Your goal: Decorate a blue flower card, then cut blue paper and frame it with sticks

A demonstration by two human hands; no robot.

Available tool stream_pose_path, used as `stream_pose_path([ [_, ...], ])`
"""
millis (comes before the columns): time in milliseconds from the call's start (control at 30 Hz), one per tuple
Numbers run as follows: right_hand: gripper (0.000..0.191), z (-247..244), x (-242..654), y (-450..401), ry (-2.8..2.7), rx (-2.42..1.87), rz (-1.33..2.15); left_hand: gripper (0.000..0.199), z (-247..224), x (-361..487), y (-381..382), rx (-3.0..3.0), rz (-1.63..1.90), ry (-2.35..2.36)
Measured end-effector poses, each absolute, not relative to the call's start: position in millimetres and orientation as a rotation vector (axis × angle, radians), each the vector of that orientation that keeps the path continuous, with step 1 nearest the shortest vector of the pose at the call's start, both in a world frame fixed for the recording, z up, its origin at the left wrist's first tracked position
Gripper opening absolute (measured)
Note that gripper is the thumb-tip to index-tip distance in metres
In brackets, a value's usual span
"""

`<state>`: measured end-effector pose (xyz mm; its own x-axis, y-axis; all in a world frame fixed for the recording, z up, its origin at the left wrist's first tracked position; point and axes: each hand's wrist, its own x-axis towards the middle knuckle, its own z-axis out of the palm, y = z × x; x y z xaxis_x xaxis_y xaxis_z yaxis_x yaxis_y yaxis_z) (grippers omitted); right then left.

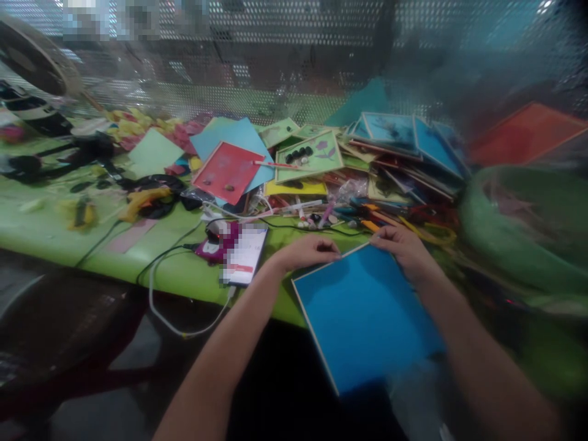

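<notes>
A square blue board with thin pale strips along its left and far edges lies tilted in front of me, over my lap and the table's front edge. My left hand is closed at its far edge, fingers curled and thumb hidden. At the far right corner my right hand pinches the edge, thumb and fingers together. Just beyond the hands lie pens and tools in a loose heap. Left of my left hand is a phone with a white cable plugged into it.
Framed picture boards and a red board are piled at the back. A yellow glue gun lies on the left of the green table. On the right stands a large green basin. Cables loop over the front edge.
</notes>
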<state>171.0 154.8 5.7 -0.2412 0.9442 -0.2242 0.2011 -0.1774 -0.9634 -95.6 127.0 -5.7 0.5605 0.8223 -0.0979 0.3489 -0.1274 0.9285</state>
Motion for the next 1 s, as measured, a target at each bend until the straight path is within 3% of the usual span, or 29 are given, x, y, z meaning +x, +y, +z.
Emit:
stream_pose_path([
  [1000, 0.049, -1.4, 160.5, 149.1, -1.598, -1.443, 1.473, 0.014, -9.7, -79.0, 123.6, 1.664, 0.609, 0.962],
])
